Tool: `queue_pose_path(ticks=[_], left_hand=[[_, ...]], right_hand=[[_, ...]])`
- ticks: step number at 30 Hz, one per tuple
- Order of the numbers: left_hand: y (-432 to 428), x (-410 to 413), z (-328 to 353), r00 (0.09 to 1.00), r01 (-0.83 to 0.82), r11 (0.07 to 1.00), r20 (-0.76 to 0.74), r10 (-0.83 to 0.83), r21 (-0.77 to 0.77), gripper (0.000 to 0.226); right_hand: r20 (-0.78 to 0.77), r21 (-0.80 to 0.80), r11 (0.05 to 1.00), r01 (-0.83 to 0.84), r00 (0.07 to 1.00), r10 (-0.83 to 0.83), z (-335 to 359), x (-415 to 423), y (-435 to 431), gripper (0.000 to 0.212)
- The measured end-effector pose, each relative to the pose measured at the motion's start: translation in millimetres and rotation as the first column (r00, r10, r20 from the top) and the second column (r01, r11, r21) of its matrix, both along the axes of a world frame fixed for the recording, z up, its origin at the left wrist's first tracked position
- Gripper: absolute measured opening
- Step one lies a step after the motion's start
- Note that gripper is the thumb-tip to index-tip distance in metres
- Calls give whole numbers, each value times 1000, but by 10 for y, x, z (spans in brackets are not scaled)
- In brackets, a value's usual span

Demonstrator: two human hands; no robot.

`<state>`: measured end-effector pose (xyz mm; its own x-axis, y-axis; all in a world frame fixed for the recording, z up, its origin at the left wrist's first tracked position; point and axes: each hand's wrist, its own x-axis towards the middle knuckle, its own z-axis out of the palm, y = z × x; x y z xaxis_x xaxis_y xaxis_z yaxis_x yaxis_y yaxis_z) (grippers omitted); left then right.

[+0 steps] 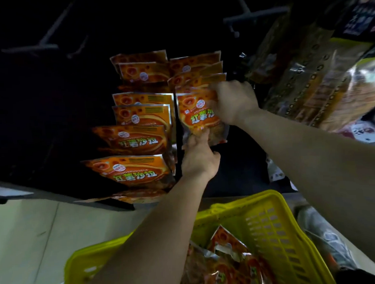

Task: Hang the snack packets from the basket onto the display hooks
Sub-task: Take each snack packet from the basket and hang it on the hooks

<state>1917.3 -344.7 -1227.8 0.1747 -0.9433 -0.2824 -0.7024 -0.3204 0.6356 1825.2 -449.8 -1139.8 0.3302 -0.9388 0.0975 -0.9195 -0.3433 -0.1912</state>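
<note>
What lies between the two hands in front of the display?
One orange snack packet: the right hand holds its upper right side, and the left hand pinches its lower edge. The head view shows this.

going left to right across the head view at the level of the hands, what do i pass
column of hung orange packets → held orange packet → right hand → brown hanging packets

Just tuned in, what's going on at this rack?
A person holds an orange snack packet up at the display's right-hand column. The right hand grips its top; the left hand pinches its bottom edge. Other packets already hang beside it, and further packets lie in the yellow basket below.
</note>
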Motion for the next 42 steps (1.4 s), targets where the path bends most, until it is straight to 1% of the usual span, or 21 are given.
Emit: queue_pose_path(ticks=[3,5,7,11,14,17,20,24,28,32,37,39,42], left_hand=[[-61,-9,-48,999,-30,998,20,28,64,82],[-77,2,-68,999,-35,994,33,32,107,85],[-80,10,-73,998,-25,990,57,17,137,88],[-60,-12,-63,997,-19,989,71,9,148,91],[-32,-53,-40,997,-23,988,74,13,149,92],[15,-100,23,997,-15,989,79,3,149,88],[83,-114,113,996,-4,990,89,-8,141,84],[193,-86,308,996,22,993,89,-32,114,78],[358,-47,587,993,50,996,106,-58,78,74],[606,-28,946,989,60,998,130,-63,31,72],[1187,76,1393,972,181,982,166,-170,-57,69],[1526,160,1458,957,223,974,199,-210,-47,67],[2079,314,1376,935,251,967,247,-256,52,67]], right_hand=[[-25,-1,998,62,998,-62,4,19,-60,26],[-21,4,997,71,997,-71,10,39,-66,27],[-13,-1,998,61,998,-61,9,51,-45,35],[-11,-46,998,42,999,-43,12,0,14,53],[3,-98,995,33,999,-33,33,-61,73,60],[14,-102,994,33,999,-31,72,-87,161,66],[4,-75,997,19,1000,-19,125,-101,286,67],[-18,-36,999,14,1000,-15,233,-175,519,63],[8,-2,1000,18,1000,-18,422,-308,834,54],[9,36,999,38,999,-38,666,-465,1242,55],[-4,110,990,90,996,-90,834,-637,1882,57],[-17,163,982,92,996,-91,788,-690,2161,59],[-56,235,969,74,996,-62,615,-735,2574,59]])
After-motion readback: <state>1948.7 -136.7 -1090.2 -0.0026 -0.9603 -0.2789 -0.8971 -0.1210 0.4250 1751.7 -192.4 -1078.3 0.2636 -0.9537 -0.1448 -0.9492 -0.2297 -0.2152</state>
